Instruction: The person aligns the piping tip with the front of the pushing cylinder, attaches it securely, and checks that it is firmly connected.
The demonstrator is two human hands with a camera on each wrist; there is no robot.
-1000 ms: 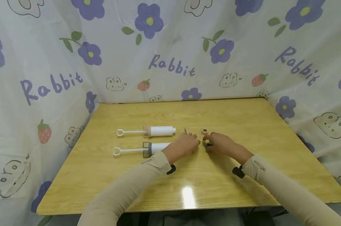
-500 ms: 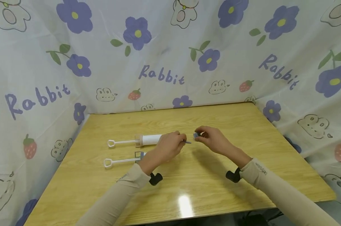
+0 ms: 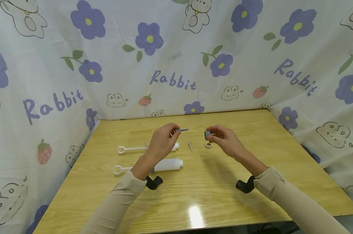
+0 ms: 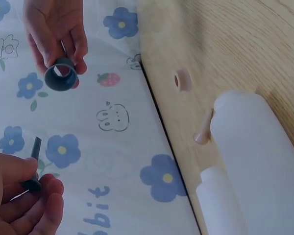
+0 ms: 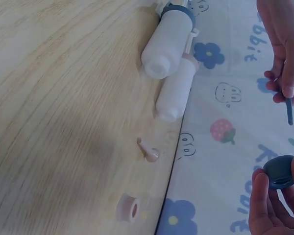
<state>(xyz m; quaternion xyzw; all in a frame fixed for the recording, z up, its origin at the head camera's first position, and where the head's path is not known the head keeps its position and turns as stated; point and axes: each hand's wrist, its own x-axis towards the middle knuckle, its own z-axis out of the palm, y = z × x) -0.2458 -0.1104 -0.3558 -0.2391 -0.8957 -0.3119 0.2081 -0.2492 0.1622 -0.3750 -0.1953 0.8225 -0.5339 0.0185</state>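
Observation:
My left hand (image 3: 162, 141) pinches a small dark blue-grey nozzle (image 3: 183, 130) between thumb and fingers, its narrow tip pointing right, above the table. Opposite it, my right hand (image 3: 227, 141) holds a blue-grey ring cap (image 3: 207, 135) by its side; in the left wrist view the cap (image 4: 61, 75) shows its round opening. The two pieces are apart. Below them on the table lie a pinkish nozzle (image 3: 190, 146) and a pinkish ring (image 3: 208, 146). Two white syringe-like tubes with plungers lie to the left, the nearer tube (image 3: 168, 164) with a blue-grey collar, the farther (image 5: 177, 93) partly behind my left hand.
The wooden table (image 3: 252, 130) reaches back to a patterned curtain (image 3: 176, 58) that hangs behind and at both sides. White plunger handles (image 3: 118, 169) point left. Black wrist mounts (image 3: 154, 183) hang under both wrists.
Both hands have risen from the table with the blue-grey pieces. My left hand has moved left and away from the pinkish nozzle, uncovering it and the nearer tube.

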